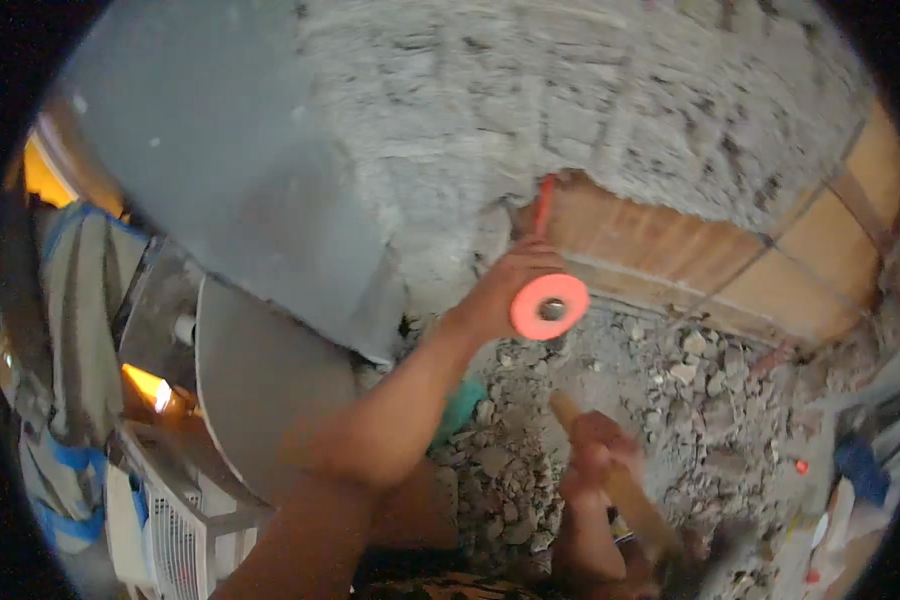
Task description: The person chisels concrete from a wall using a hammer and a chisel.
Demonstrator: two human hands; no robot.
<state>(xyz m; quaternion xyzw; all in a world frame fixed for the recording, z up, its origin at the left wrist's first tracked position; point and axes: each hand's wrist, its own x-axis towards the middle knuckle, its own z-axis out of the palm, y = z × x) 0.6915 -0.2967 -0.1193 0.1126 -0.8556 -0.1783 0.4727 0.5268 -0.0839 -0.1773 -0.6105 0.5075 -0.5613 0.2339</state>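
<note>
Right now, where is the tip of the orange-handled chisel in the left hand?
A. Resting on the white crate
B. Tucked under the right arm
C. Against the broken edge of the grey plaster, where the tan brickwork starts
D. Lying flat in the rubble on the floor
C: the left hand holds the orange-handled chisel up to the broken edge of the grey plaster, beside the exposed tan brickwork.

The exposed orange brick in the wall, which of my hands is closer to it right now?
Left. The left hand holds the orange-capped chisel up at the edge of the exposed brick. The right hand is lower, over the rubble, gripping the wooden handle.
</note>
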